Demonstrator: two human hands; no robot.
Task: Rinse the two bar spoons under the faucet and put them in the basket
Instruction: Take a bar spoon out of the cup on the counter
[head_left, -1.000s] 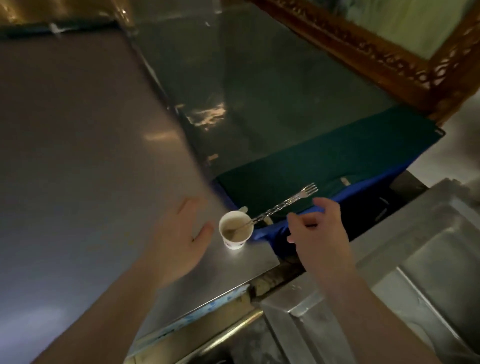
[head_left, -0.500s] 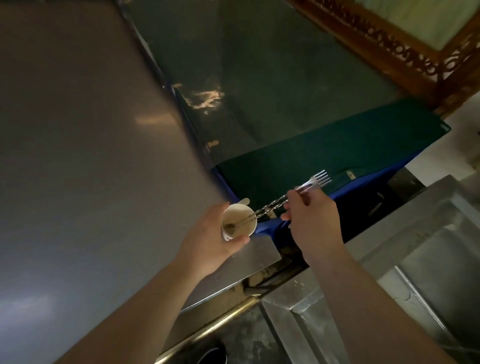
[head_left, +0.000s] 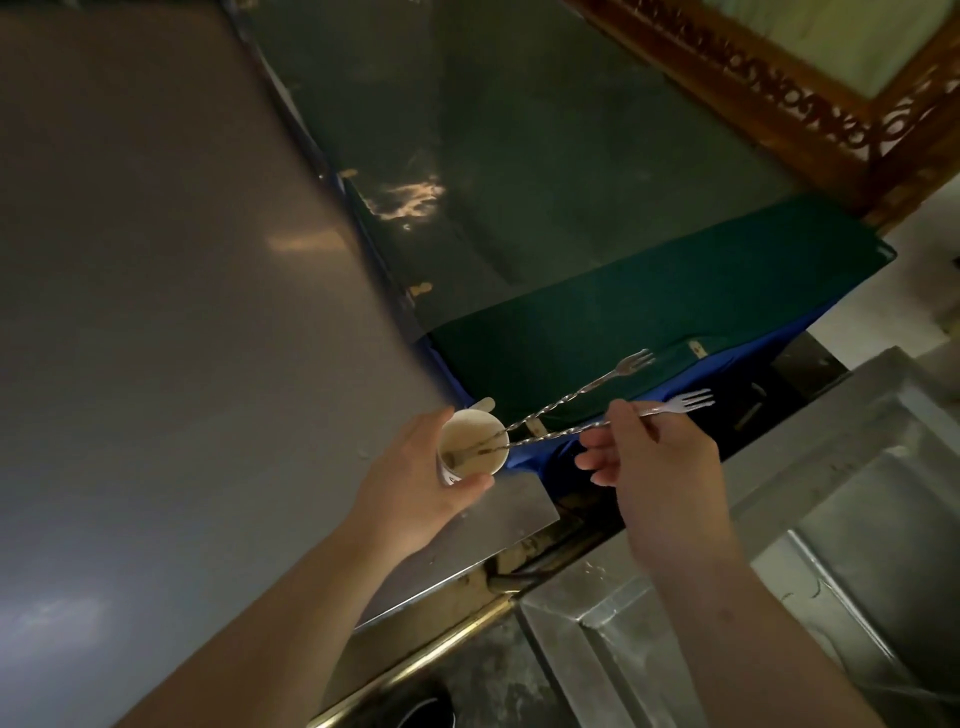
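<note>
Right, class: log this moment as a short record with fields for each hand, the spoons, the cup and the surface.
left hand: grips the paper cup
right hand: pinches the nearer bar spoon
farther bar spoon: leans free, bowl end in the cup
cup: at the steel counter corner
rinsing: not begun

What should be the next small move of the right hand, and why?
Probably lift the pinched bar spoon out of the paper cup. The right hand already grips its stem, the left hand steadies the cup, and both spoon bowls are inside.
</note>
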